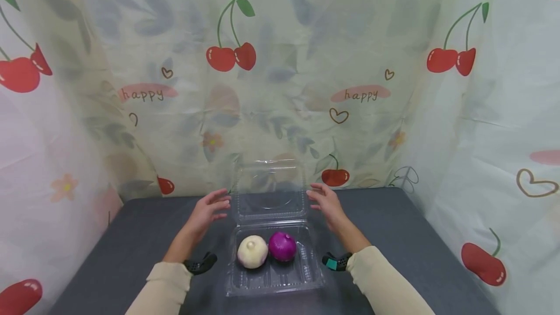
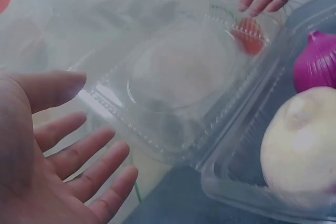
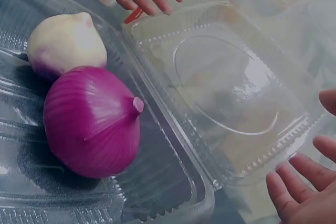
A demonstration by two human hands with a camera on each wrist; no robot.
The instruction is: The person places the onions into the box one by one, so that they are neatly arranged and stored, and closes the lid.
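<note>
A clear plastic clamshell box (image 1: 275, 288) lies unfolded on the dark table, its lid (image 1: 269, 191) raised at the back. Inside the base, a cream-white turnip (image 1: 252, 253) with a purple tinge sits on the left. Right beside it is a purple onion (image 1: 282, 246), its cut stem showing in the right wrist view. My left hand (image 1: 212, 207), fingers spread and palm inward, is at the lid's left side. On the opposite side my right hand (image 1: 327, 203) faces it with fingers loosely extended. Both hands hold nothing; whether fingertips touch the lid I cannot tell.
The dark grey tabletop (image 1: 144, 242) extends to both sides of the box. A pale curtain (image 1: 280, 91) printed with cherries hangs behind the table and along both sides. Each wrist wears a black strap (image 1: 201, 263).
</note>
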